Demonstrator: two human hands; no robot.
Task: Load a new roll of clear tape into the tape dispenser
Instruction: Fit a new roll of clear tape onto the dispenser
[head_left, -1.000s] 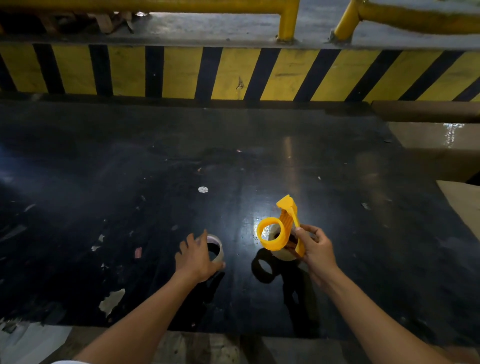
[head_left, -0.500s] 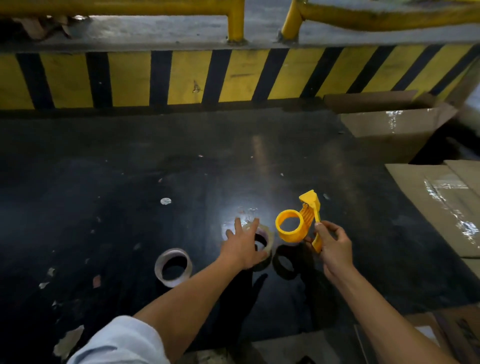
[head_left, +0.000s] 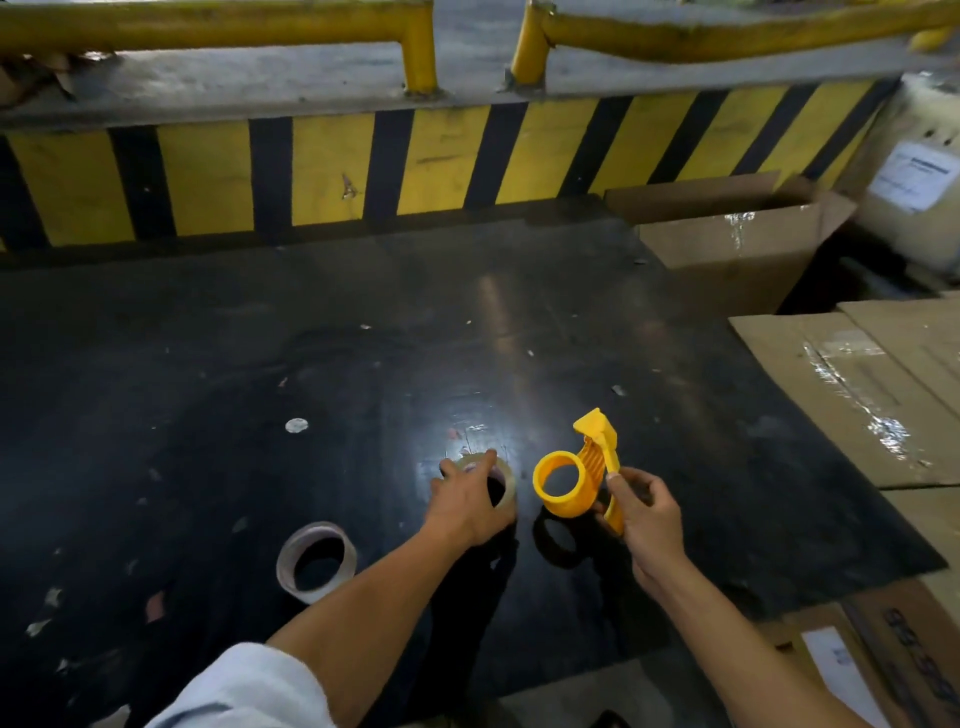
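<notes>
A yellow tape dispenser (head_left: 569, 486) with an empty round hub is held upright just above the black table (head_left: 234, 364) by my right hand (head_left: 649, 525), which grips its handle. Left of it, a roll of clear tape (head_left: 509, 480) lies flat on the table. My left hand (head_left: 467, 506) covers most of this roll, its fingers closed around the rim. A second, thinner ring of tape (head_left: 317, 561) lies flat nearer the front, left of my left forearm, and nothing touches it.
A yellow-and-black striped barrier (head_left: 415, 161) with yellow rails runs along the far edge of the table. An open cardboard box (head_left: 727, 244) and flattened taped cartons (head_left: 878, 384) crowd the right side. Small scraps of paper litter the table's left part.
My left hand let go of the thin ring, moved right and closed on the clear roll beside the dispenser. The view swung right. The dispenser stays in my right hand.
</notes>
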